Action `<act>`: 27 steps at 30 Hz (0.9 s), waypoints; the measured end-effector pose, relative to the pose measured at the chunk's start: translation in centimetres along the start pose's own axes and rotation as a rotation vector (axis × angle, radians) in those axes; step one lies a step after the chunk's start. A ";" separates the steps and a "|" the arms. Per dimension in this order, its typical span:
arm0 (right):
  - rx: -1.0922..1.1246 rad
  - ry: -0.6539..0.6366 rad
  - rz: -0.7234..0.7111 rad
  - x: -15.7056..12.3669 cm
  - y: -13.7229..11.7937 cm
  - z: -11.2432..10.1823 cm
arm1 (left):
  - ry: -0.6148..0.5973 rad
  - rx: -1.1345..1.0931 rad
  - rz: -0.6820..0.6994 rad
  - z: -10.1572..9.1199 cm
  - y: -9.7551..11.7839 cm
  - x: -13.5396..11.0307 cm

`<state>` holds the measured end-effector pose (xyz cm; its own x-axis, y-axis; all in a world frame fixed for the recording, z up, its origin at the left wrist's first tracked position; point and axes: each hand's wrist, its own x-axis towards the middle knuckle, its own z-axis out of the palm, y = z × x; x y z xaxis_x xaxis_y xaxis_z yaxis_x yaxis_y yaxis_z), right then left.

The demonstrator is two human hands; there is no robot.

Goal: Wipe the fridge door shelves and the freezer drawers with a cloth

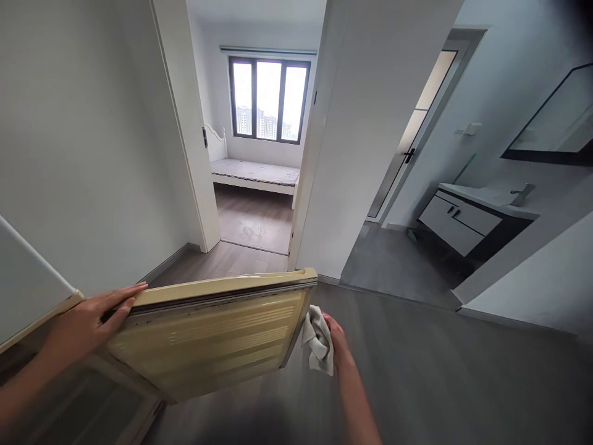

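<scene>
A yellowed appliance door (208, 334) with ribbed inner lining stands swung open in front of me at lower left. My left hand (92, 315) lies flat on its top edge near the hinge side, fingers stretched out. My right hand (337, 339) is closed around a crumpled white cloth (319, 345), held right beside the door's free outer edge.
A white cabinet top (28, 278) sits at far left. Ahead, an open doorway leads to a bedroom with a bed (254, 173) and a window (269, 99). At right a bathroom holds a vanity (463, 222) and a mirror (556, 117). Grey wood floor (440, 371) spreads to the right.
</scene>
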<state>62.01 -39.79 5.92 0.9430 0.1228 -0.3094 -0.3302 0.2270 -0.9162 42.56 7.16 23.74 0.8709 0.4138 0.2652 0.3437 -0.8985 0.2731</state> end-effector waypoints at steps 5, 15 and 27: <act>-0.297 0.103 -0.279 0.5 -11.1 4.2 | -0.091 -0.093 0.022 -0.2 -0.1 0.1; -0.880 -0.162 -0.310 0.7 -15.5 8.0 | -0.041 -0.337 0.021 -0.4 1.1 -1.1; -1.100 -0.739 0.012 1.2 -18.6 5.7 | 0.228 -0.480 -0.723 10.1 6.5 -25.1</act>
